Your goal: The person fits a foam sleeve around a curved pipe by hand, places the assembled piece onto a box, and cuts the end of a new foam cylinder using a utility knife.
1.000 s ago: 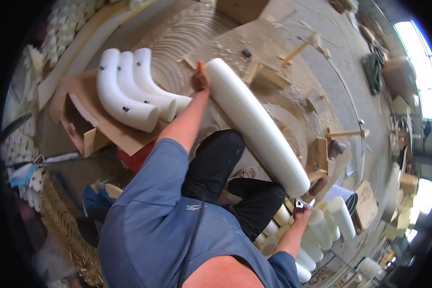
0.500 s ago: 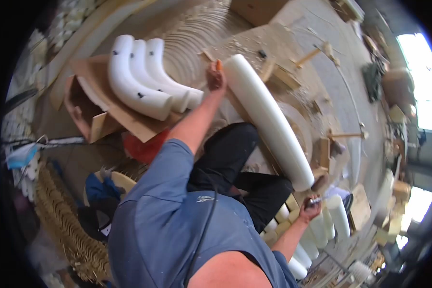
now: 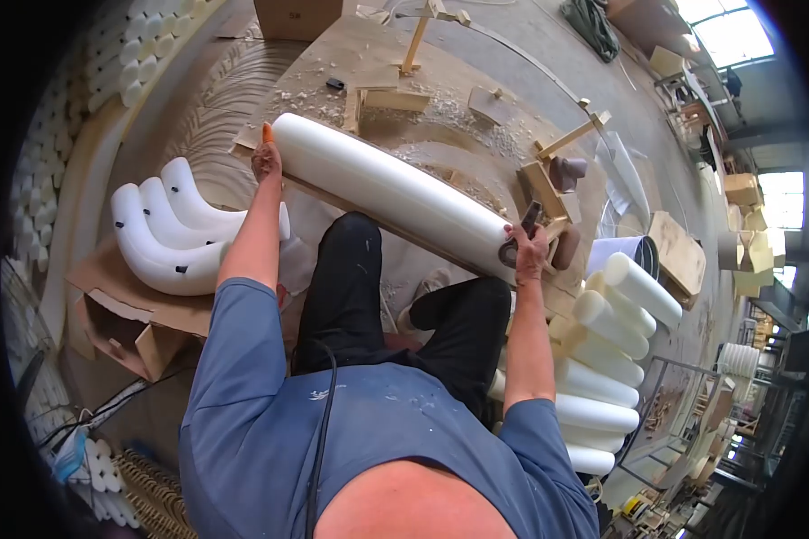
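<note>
A long white foam tube (image 3: 394, 186) lies slantwise in front of my knees, along the edge of a wooden workbench (image 3: 333, 58). At its far left end my left hand (image 3: 266, 162) has its fingers curled against the tube, and one finger wears an orange cover. My right hand (image 3: 530, 251) is closed around a dark hand tool (image 3: 531, 214). A dark round part by that hand rests at the tube's right end; its exact kind is unclear.
Three curved white tubes (image 3: 166, 256) with dark marks lie on a cardboard box (image 3: 135, 305) to the left. Several white rolls (image 3: 596, 415) are stacked at right. Wooden blocks (image 3: 395, 101) and shavings cover the bench. A curved rail (image 3: 512, 40) stands behind.
My view has turned, so the tube lies flatter across it. The right hand has come up with its tool, from below the tube to its right end. My left hand stays at the other end.
</note>
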{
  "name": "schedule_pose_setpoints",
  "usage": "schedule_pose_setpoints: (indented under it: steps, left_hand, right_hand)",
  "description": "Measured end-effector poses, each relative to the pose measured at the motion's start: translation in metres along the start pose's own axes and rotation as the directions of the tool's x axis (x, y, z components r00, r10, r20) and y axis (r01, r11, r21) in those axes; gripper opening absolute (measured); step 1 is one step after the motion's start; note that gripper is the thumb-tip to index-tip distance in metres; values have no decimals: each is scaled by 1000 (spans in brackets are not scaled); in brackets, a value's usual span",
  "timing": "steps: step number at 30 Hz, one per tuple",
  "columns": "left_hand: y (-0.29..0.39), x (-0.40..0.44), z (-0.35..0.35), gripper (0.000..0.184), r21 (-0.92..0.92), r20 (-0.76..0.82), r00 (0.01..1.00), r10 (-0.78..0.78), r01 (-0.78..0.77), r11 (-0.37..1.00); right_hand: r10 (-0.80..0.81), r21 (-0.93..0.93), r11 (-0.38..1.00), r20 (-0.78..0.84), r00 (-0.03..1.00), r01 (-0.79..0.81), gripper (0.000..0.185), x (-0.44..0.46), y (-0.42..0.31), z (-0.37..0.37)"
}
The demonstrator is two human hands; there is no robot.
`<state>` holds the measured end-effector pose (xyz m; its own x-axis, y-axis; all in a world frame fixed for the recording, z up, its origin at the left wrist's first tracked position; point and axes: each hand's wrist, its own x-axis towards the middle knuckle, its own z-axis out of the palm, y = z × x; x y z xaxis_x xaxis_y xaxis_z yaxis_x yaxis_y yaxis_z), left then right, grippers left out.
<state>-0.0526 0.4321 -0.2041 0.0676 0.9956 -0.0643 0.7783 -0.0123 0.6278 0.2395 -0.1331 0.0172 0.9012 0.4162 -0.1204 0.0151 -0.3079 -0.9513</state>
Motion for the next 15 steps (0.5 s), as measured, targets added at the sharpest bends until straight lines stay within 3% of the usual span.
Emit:
schedule_pose_setpoints:
  steps: [1,3,4,5,6,8,12,15]
  left_hand:
    - [28,-34,-30,47,7,-87,996,26,-26,1000]
    - [20,-41,-25,45,301,-172,973,153,-96,949]
    - [16,-45,-25,46,285,-152,981,121,-74,956]
    - [15,-47,-23,46,270,-132,987,90,-52,962]
    - [15,-48,-22,46,250,-117,991,57,-26,968]
    - [13,-59,-20,47,230,-68,998,-15,31,973]
    - [47,-94,-41,47,-222,-278,953,-119,57,973]
    - [75,-110,-70,47,-381,-197,942,-271,181,907]
  right_hand:
    - [-48,35,998,-23,999,49,25,4,11,4]
    - [-67,-54,996,-43,997,65,25,14,27,-5]
    - [-80,-100,992,-46,996,75,24,19,32,-10]
    - [-27,-14,1000,-11,1000,27,23,21,36,-14]
    - [17,-15,1000,-3,1000,-17,23,7,6,-11]
    - [20,-5,1000,-24,1000,-20,22,15,18,-17]
    - [117,75,991,-38,992,-113,18,20,14,-9]
    - [169,137,976,29,985,-172,19,23,-16,-2]
